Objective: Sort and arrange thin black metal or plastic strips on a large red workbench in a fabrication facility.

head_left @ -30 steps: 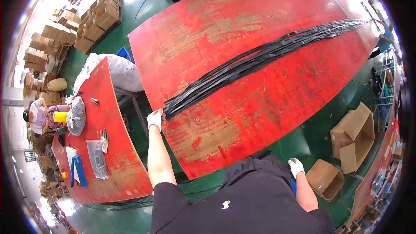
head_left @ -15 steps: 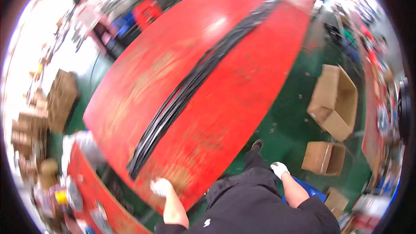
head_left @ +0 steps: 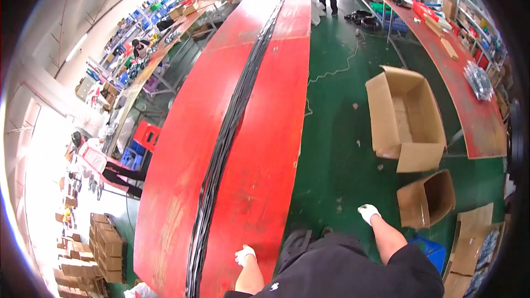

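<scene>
A long red table [head_left: 265, 132] runs from the near edge far into the room. Down its middle lies a long bundle of black cables [head_left: 226, 143]. My left hand [head_left: 244, 255], in a white glove, rests on the table's near end, just right of the bundle, with its fingers curled and nothing visibly in them. My right hand [head_left: 368, 213], also gloved, hangs in the air over the green floor [head_left: 337, 149] beside the table, closed and holding nothing.
Two open cardboard boxes [head_left: 406, 118] [head_left: 428, 198] stand on the floor to my right, with flat cardboard [head_left: 469, 243] and a blue crate [head_left: 433, 251] nearer. Another red table [head_left: 458, 77] lies far right. People work at the far end and on the left, beside stacked boxes [head_left: 91, 254].
The view has swung so the table now runs straight away from me. My left hand has left the cable bundle's end and sits beside it. My right hand stays free at my side.
</scene>
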A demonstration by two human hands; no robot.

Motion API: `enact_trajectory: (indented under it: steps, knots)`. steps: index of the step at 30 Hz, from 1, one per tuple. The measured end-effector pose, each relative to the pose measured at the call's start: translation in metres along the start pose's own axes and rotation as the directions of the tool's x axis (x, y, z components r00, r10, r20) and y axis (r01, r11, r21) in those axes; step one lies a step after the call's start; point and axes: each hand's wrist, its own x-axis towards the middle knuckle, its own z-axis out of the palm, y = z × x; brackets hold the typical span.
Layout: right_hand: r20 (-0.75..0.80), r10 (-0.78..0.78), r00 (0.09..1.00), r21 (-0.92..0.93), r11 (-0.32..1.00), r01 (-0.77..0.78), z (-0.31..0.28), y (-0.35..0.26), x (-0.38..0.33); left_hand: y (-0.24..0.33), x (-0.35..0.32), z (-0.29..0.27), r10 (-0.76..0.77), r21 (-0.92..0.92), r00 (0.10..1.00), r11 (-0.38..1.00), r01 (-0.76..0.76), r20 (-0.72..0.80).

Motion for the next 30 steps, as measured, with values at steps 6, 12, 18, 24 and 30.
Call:
enact_trajectory:
  steps: [6,12,18,24,30]
  knots:
    - [-0.08,-0.052,0.995,0.094,0.994,0.06,-0.067,-0.021,0.125,0.233,-0.102,0.023,0.24,0.025,0.96,0.971,-0.239,-0.143]
    - [0.017,0.142,0.99,0.095,0.985,-0.142,-0.157,-0.059,0.179,0.391,-0.119,0.087,0.166,0.125,0.748,0.986,-0.112,-0.642]
    - [-0.11,0.269,0.957,0.062,0.963,-0.263,-0.26,-0.08,0.235,0.567,-0.174,0.075,0.148,0.184,0.916,0.979,-0.084,-0.373]
    - [0.008,0.434,0.901,0.653,0.68,-0.333,-0.322,-0.156,0.378,0.774,-0.259,0.074,0.569,0.206,0.786,0.821,-0.532,-0.24]
    - [-0.18,0.509,0.841,0.364,0.829,-0.424,-0.398,-0.195,0.543,1.01,-0.407,0.116,0.66,0.197,0.732,0.75,-0.631,-0.167]
